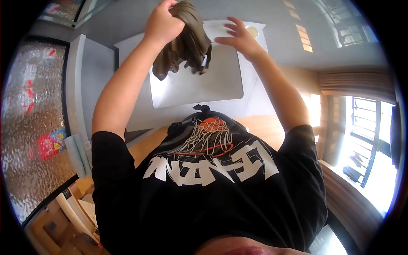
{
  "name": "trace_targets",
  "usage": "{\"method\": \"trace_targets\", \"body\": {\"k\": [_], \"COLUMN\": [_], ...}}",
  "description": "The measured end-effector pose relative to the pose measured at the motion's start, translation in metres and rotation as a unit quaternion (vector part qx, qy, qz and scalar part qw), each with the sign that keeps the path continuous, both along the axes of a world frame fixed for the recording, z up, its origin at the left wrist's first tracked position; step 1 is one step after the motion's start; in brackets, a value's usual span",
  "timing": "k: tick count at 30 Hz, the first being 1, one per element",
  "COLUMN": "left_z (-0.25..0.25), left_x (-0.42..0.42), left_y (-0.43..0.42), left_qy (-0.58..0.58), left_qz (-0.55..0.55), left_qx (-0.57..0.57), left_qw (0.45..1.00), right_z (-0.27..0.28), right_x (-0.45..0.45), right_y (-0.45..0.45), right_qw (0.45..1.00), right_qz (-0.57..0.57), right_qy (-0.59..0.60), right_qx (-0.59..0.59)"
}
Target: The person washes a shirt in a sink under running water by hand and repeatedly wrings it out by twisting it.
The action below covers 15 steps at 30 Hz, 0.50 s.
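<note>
My left hand [165, 23] is closed on a crumpled olive-brown cloth [182, 46], which looks like a garment. It hangs in loose folds, with a small white patch, perhaps a label, near its lower right edge. Under the cloth lies a silver-grey rectangular surface [212, 87] with rounded corners, like a metal sink, its depth hard to judge. My right hand [242, 40] is raised to the right of the cloth, fingers spread and holding nothing. Just beyond it sits a small round pale-yellow item [252, 32].
A white counter [255, 91] surrounds the metal surface. To the left stands a textured glass panel [34, 97] with red marks and a colourful packet [51, 143] near it. A bright barred window [365, 136] and folded blind [357, 80] are on the right.
</note>
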<state>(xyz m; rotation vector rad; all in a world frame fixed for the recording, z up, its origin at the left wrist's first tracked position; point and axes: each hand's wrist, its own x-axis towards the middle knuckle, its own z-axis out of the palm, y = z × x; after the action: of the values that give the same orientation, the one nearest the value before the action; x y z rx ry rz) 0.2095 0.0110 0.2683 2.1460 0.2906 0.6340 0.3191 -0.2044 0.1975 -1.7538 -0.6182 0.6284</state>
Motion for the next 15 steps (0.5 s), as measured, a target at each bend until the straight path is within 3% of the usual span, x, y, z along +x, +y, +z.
{"method": "trace_targets", "body": {"k": [2, 4, 7, 9, 10, 11, 12, 14, 15], "left_z": [0.003, 0.004, -0.006, -0.006, -0.008, -0.021, -0.027, -0.064, -0.065], "left_x": [-0.001, -0.001, -0.005, -0.022, -0.029, -0.038, -0.048, -0.059, -0.067], "left_y": [-0.007, -0.010, -0.001, 0.008, 0.015, 0.024, 0.023, 0.023, 0.006], "left_qy": [0.002, -0.002, -0.036, 0.013, 0.035, 0.005, -0.028, -0.087, -0.060], "left_qz": [0.006, 0.013, 0.016, -0.056, -0.090, -0.194, -0.214, -0.202, -0.208], "left_qx": [-0.009, 0.009, 0.050, -0.018, -0.052, -0.097, -0.166, -0.076, -0.177], "left_qw": [1.000, 1.000, 0.998, 0.998, 0.994, 0.976, 0.962, 0.973, 0.960], "right_z": [0.034, 0.059, 0.070, 0.075, 0.079, 0.082, 0.086, 0.088, 0.080], "right_x": [-0.013, -0.029, -0.036, -0.043, -0.044, -0.043, -0.044, -0.048, -0.047], "right_y": [0.027, 0.053, 0.076, 0.079, 0.078, 0.075, 0.074, 0.075, 0.079], "right_qw": [0.989, 0.979, 0.980, 0.978, 0.981, 0.984, 0.987, 0.996, 0.996], "right_qz": [0.086, 0.117, 0.095, 0.064, 0.053, 0.042, 0.029, 0.008, 0.002], "right_qy": [-0.124, -0.163, -0.172, -0.196, -0.183, -0.168, -0.153, -0.081, -0.008], "right_qx": [0.007, 0.022, -0.030, -0.023, -0.028, -0.034, -0.040, 0.041, 0.092]}}
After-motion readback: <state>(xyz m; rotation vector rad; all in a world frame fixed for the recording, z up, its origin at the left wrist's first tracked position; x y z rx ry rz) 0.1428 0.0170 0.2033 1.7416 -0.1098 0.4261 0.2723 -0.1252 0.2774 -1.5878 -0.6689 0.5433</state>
